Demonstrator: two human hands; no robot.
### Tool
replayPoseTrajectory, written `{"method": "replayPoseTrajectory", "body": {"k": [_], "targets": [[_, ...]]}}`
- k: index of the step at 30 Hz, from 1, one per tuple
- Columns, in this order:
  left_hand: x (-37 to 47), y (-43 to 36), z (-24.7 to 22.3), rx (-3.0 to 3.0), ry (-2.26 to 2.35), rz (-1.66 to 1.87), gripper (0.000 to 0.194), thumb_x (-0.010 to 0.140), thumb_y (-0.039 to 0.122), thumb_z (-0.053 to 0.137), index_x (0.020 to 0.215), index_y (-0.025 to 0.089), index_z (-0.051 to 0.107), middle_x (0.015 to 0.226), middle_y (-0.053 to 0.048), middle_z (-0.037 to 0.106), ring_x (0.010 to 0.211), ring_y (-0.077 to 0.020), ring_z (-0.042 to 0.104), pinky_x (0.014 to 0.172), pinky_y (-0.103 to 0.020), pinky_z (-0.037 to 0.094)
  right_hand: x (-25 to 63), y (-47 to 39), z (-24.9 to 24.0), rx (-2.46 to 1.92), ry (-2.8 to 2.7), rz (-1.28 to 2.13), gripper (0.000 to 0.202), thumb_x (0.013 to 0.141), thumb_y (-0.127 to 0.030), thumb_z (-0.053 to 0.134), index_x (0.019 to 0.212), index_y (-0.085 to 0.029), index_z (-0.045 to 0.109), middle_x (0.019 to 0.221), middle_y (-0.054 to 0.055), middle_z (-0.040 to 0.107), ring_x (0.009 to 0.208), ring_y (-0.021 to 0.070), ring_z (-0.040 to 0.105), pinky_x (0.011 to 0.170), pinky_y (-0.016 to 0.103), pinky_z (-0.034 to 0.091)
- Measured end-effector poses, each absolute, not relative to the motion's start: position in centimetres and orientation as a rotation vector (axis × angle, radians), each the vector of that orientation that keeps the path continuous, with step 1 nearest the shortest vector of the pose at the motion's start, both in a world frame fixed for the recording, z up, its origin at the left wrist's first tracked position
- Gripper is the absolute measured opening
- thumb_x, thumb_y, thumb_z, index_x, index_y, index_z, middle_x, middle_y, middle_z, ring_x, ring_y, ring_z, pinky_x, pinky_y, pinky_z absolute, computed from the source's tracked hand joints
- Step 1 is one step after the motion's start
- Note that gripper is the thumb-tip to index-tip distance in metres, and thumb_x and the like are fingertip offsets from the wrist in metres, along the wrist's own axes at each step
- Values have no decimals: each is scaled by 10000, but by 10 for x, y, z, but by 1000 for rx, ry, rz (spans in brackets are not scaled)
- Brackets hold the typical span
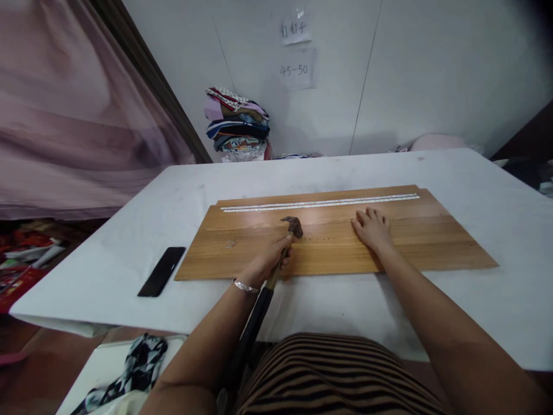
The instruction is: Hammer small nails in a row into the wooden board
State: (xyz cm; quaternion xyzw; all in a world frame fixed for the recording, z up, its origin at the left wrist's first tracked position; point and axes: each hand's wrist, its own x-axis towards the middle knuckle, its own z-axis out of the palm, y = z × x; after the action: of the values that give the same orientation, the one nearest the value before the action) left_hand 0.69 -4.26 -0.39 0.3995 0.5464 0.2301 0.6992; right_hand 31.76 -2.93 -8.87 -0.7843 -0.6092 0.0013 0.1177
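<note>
My left hand (276, 255) is closed round the wooden shaft of a claw hammer (259, 308), high up near its head. The metal head is over the middle of a wooden board (415, 236), and the black grip points back toward my body. My right hand (373, 228) lies on the board's right half with its fingers stretched out, holding nothing. Between the hammer head and this hand runs a row of small dark dots (322, 239), too small to tell whether nail heads or holes. Several loose nails (230, 244) lie on the board's left part.
Two white measuring strips (319, 204) run along the board's far side. A black phone (161, 272) lies on the white table (108, 253) left of the board. Folded cloths (237, 124) are stacked by the wall. A patterned cloth (144, 360) lies below the table's front edge.
</note>
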Motion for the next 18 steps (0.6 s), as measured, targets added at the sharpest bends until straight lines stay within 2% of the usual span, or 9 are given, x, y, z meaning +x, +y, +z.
{"method": "replayPoseTrajectory", "body": {"k": [18], "targets": [[8,-39,-9,891,1219,512,296,890,461,516,992,184,541,606,60,471,376,-39,351,352,-156,253,319,-28,-91,-2305,-1784,9,459,958,-480,306,1206,-233,604,1369,132,530,1291,294,384,1027,506,297]]}}
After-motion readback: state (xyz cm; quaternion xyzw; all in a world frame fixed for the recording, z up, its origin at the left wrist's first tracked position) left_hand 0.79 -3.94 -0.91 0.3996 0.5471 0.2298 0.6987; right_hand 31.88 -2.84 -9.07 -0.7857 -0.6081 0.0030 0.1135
